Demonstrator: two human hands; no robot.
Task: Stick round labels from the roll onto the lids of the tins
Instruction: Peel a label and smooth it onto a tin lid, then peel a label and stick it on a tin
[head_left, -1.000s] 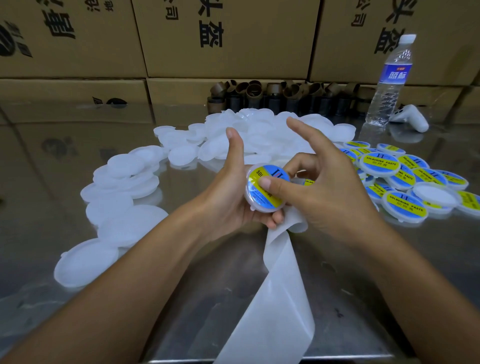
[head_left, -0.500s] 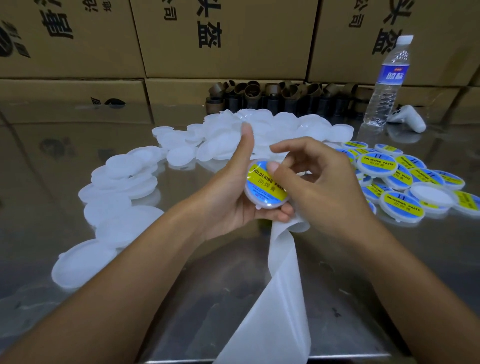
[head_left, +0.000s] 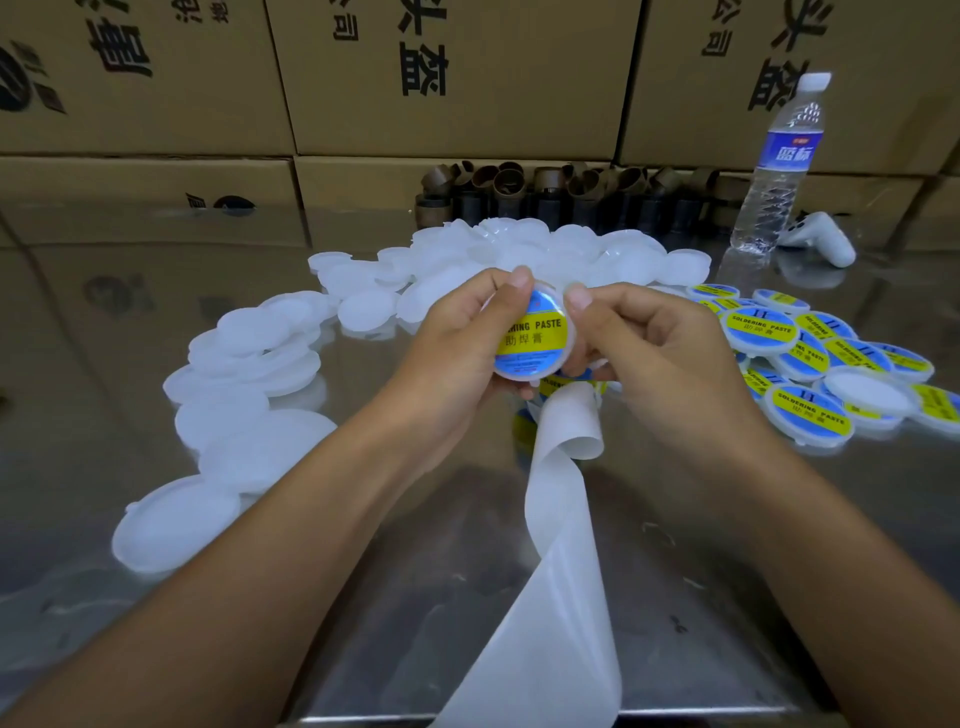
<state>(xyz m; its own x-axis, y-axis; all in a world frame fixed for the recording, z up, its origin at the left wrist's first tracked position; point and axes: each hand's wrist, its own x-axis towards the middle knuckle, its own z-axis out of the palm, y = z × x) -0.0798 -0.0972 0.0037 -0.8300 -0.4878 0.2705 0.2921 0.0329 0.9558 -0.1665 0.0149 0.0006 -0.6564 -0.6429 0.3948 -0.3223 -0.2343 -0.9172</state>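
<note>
Single head-worn, wide-angle view. It faces forward and down across the table (head_left: 675, 597), close above the left hand (head_left: 457, 353) and right hand (head_left: 660, 353). Stacked cardboard boxes (head_left: 467, 78) bound the far side.

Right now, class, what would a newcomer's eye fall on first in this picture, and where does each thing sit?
First the labelled tin, blue and yellow, gripped at centre by the left hand and right hand. Next the white backing strip, curling from under the hands toward the viewer. Then the contrast: plain white tins heaped left and behind, finished tins clustered on the right.
</note>
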